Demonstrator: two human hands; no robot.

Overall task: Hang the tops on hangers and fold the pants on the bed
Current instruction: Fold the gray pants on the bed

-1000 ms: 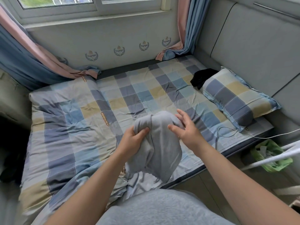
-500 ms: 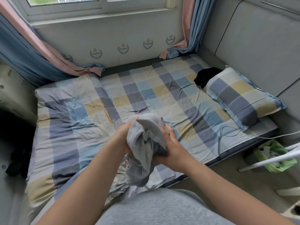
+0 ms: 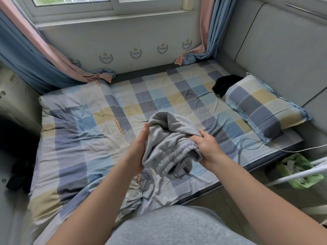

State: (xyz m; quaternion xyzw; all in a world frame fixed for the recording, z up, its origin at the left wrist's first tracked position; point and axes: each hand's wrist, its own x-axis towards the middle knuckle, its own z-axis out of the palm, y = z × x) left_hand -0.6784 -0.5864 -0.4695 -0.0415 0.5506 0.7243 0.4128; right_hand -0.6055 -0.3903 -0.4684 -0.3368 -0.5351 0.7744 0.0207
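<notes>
Your wall panel (image 3: 123,38) shows four laurel crests (image 3: 135,53); the word inside looks like "Voyager", but blurred. Orange label strips (image 3: 118,126) on your checked duvet (image 3: 74,138) carry capitals too small to read.

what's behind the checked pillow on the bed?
A black garment lies crumpled on the bed at the far end of the pillow. The pillow covers part of it, so its full extent and type cannot be told.

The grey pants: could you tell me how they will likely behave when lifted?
Grey pants are probably floppy: they bunch and sag below the right hand gripping the waistband. Likely light, held clear of the bed.
</notes>
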